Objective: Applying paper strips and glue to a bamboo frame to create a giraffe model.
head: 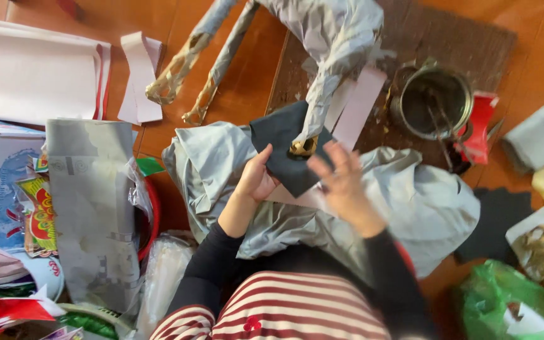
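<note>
Left hand (256, 179) fingers pinch dark square paper sheet (284, 148) at its left edge. Sheet lies against paper-wrapped grey figure's foot (303, 146). Right hand (341, 179) blurred, fingers spread, just right of the sheet, nearer the foot.

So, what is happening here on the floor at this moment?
A person in a striped top sits over a grey paper animal figure. The left hand holds a dark paper piece against the tip of one of its legs, and the right hand, blurred, is beside it. A metal pot with a tool inside stands to the right, on a brown mat.
</note>
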